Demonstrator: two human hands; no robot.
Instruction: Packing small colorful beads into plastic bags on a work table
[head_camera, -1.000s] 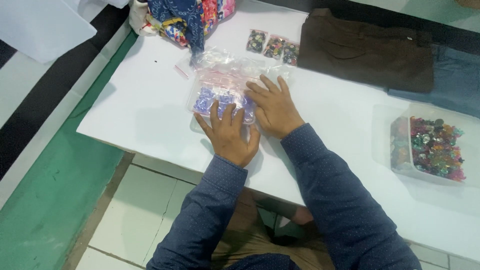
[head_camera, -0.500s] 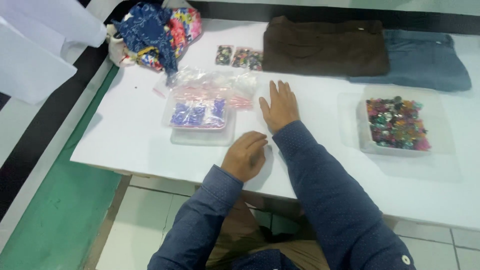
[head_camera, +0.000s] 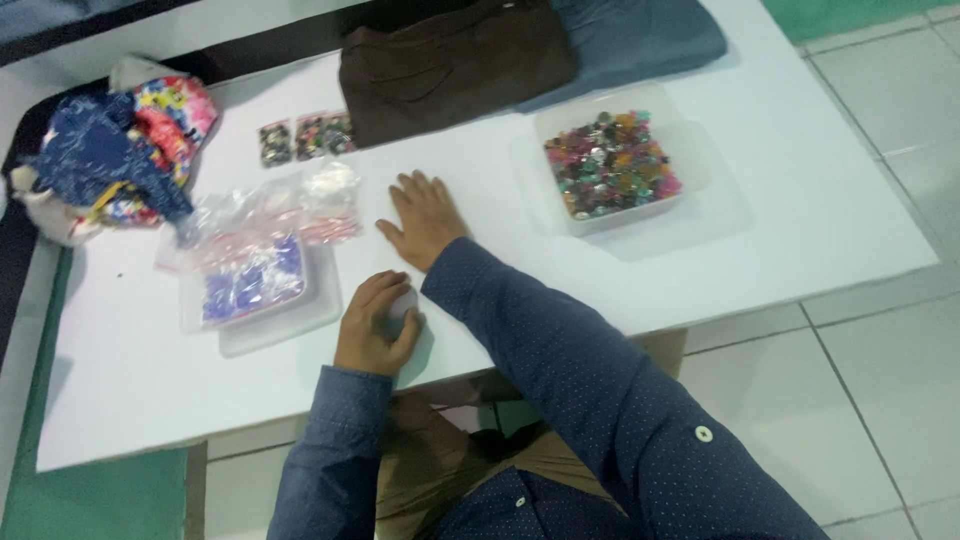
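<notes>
My left hand (head_camera: 375, 322) rests on the white table (head_camera: 130, 380) near its front edge, fingers curled in, with nothing visible in it. My right hand (head_camera: 424, 216) lies flat and empty on the table, fingers spread, a little farther in. To the left of both hands stands a clear shallow box of purple and blue pieces (head_camera: 252, 290). A crumpled clear plastic bag (head_camera: 275, 210) lies partly over it. Neither hand touches the box or the bag.
A clear tub of many-coloured beads (head_camera: 610, 165) stands to the right of my right hand. Behind are folded brown trousers (head_camera: 455, 65), blue jeans (head_camera: 635, 35), three small bead packets (head_camera: 305, 138) and a heap of colourful cloth (head_camera: 120, 150) at far left.
Both hands have come off the bag and box. The left hand drew back to the front edge and curled; the right hand moved right and lies flat. The view swung right.
</notes>
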